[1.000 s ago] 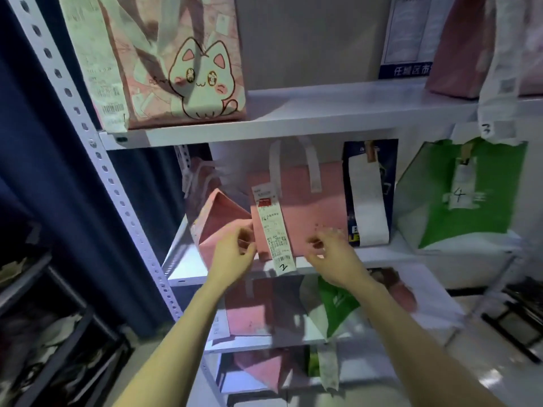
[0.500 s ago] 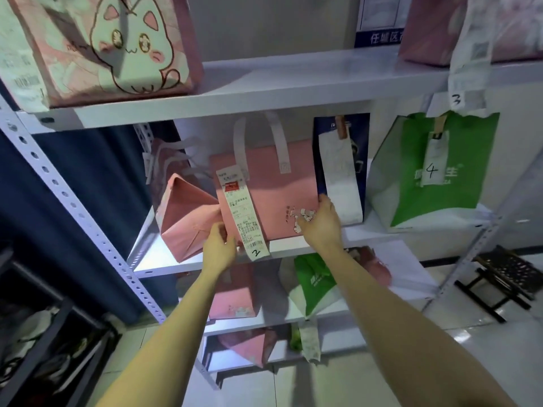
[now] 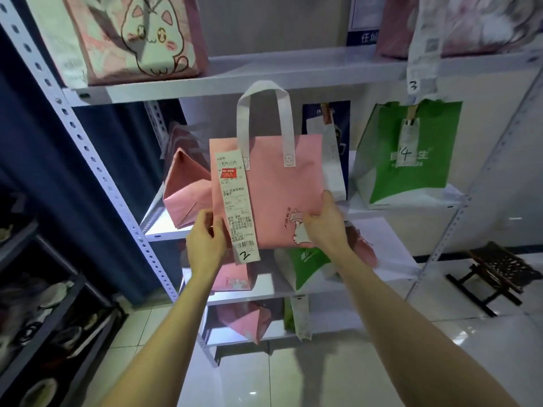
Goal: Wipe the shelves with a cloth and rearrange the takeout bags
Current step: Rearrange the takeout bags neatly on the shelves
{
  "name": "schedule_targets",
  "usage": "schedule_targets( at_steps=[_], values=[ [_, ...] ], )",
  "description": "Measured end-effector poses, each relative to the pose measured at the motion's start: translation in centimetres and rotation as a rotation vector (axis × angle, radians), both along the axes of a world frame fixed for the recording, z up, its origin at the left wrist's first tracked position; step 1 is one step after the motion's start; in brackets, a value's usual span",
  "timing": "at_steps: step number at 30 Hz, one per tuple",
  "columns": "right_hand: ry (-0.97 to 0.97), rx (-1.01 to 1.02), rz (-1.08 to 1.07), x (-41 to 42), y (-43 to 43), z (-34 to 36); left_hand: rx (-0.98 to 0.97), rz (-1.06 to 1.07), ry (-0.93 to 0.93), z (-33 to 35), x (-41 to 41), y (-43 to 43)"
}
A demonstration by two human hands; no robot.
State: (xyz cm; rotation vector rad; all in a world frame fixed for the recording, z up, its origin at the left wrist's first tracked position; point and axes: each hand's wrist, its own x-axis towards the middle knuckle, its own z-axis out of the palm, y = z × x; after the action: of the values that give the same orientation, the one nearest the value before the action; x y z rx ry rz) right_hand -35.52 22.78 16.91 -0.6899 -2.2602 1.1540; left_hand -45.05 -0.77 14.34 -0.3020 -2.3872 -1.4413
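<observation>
Pink bag (image 3: 276, 195) gripped at lower corners by left hand (image 3: 205, 242) and right hand (image 3: 326, 227), fingers clamped; best kept upright, receipt (image 3: 236, 204) untorn.

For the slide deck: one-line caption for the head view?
Both hands, left and right, hold the pink takeout bag with receipt number 2 by its lower corners, before the shelf.

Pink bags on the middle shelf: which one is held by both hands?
The pink bag with white handles, bearing receipt "2", gripped by the left hand and right hand. The folded pink bag rests untouched.
</observation>
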Motion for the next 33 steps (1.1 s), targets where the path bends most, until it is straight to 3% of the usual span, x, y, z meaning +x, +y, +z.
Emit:
schedule_targets(
  at_steps=[8,13,25,33],
  values=[
    [0.435,0.049,-0.025,7.3,-0.5,13.1,0.287,-0.028,0.408,13.4,5.9,0.5],
    [0.572,0.117,-0.024,6.5,1.8,22.4,0.391,-0.055,0.500,22.0,4.7,3.1],
    [0.616,0.149,-0.013,-4.0,10.3,31.7,0.321,-0.136,0.537,30.9,-6.5,10.6],
    [0.500,0.078,0.079,-10.9,13.7,27.2,0.264,-0.154,0.394,27.9,-12.0,12.6]
  ],
)
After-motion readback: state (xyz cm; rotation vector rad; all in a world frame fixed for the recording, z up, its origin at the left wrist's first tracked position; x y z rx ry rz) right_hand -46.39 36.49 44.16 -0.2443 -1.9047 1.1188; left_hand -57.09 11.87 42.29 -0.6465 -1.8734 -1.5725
